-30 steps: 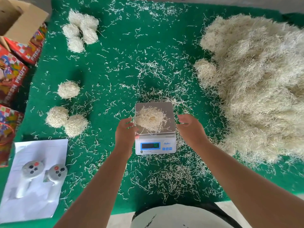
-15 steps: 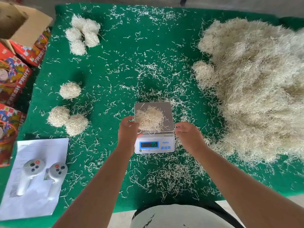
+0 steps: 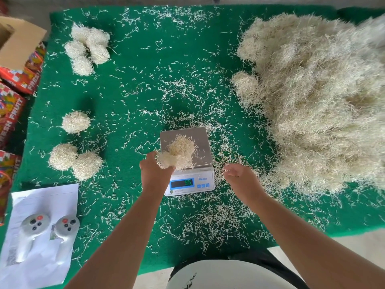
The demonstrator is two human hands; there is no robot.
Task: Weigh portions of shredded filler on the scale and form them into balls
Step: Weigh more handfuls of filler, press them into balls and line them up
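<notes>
A small digital scale (image 3: 200,142) stands on the green mat, its display lit with green digits. A loose portion of shredded filler (image 3: 180,151) lies on its steel platform. My left hand (image 3: 155,171) grips the near left edge of that portion, partly pulled off the platform. My right hand (image 3: 239,178) hovers just right of the scale, fingers loosely curled, holding nothing. A big heap of shredded filler (image 3: 316,101) fills the right side. Finished balls (image 3: 76,122) lie at the left.
More balls sit at the far left (image 3: 87,46) and near left (image 3: 75,160). Two white controllers (image 3: 48,228) lie on a paper sheet at the near left. Printed fruit cartons (image 3: 12,105) and an open cardboard box (image 3: 18,42) line the left edge. Loose shreds litter the mat (image 3: 135,90).
My left hand has closed on the portion and drawn its near edge off the platform. My right hand has dropped back from the scale's right side. The display reading changed.
</notes>
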